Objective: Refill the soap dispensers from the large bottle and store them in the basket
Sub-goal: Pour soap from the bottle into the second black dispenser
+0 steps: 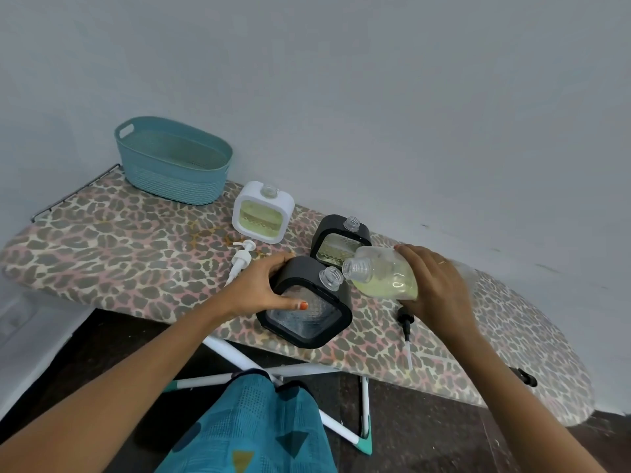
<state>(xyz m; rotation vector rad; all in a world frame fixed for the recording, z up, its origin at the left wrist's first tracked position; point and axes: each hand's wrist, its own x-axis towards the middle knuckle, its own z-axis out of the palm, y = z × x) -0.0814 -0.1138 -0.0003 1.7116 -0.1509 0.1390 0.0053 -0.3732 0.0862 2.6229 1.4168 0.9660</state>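
A: Nearest first. Clock read from the near dispenser [307, 308].

B: It stands at the front edge of the board [119, 240]. Neck open, no pump. Window looks clear, so I judge it empty.

A: Hands?

B: Left hand [269, 288] at 9 o'clock, fingers and thumb curled round the dispenser's side, thumb on the window. Right hand [433, 285] at 3 o'clock, wrapped round the bottle [382, 274].

A: Bottle's attitude?

B: Tipped nearly flat, uncapped mouth just beside the dispenser's neck, at about 1 o'clock from it. Yellow-green soap pools along the low side, short of the mouth. No stream visible.

A: Loose parts?

B: Black pump [406, 322] lies on the board at 4 o'clock, below the right hand. White pump [240, 257] lies at 10 o'clock.

A: Farther back?

B: Far black dispenser [341, 240] at 12 to 1 o'clock, behind the bottle, soap partway up its window. White dispenser [263, 213] at 11 o'clock, soap in it too. Both necks open. Basket [174, 158] well apart at 10 o'clock, at the board's far end; nothing shows in it.

A: Step in hand?

B: Start of the pour into the last unfilled dispenser, by my reading.

A: Next move needs?

B: Mouth set squarely over that narrow neck, then a slow further tip, left hand bracing. Both openings are small; a miss spills onto the cover.
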